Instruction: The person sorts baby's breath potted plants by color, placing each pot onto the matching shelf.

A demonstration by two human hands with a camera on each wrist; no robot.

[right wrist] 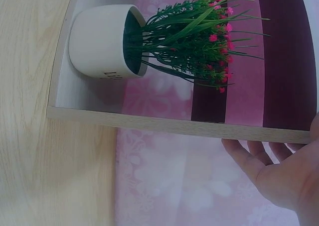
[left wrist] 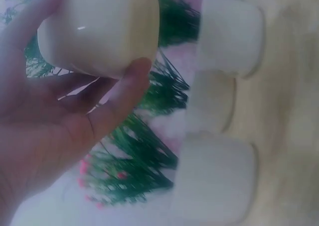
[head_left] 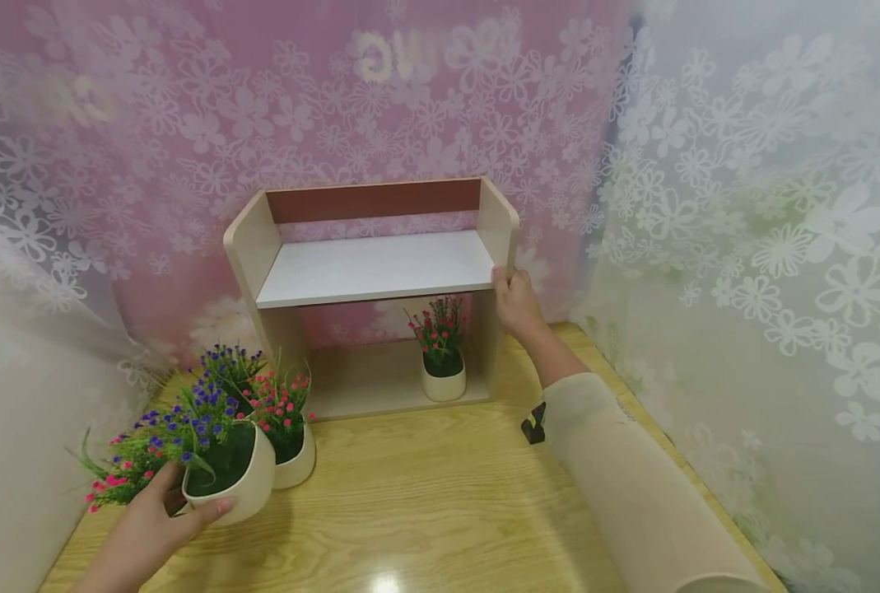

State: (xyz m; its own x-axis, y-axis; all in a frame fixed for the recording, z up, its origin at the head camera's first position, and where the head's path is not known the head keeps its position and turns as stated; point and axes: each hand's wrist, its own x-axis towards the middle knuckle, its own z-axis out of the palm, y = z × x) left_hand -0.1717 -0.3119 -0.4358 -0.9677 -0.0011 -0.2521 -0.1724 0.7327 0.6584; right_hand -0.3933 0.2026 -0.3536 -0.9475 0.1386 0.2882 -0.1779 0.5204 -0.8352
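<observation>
My left hand (head_left: 146, 523) grips a white flowerpot (head_left: 253, 486) with purple flowers, thumb and fingers around its sides. The pot is tilted and raised above the table in the left wrist view. Behind it stand a white pot with pink flowers (head_left: 296, 463), a purple-flowered plant (head_left: 234, 366) and, to the left, another pink-flowered plant (head_left: 114, 482), its pot hidden in the head view. With my right hand (head_left: 519, 305) I hold the right side panel of a two-tier shelf (head_left: 373, 265). Inside its lower tier, a pink-flowered pot (head_left: 444, 385) stands upright at the right.
The shelf stands at the back of a wooden table (head_left: 410, 494). A small black object with a yellow mark (head_left: 533, 424) is by my right sleeve. Flower-patterned curtains (head_left: 410, 107) hang behind and on both sides.
</observation>
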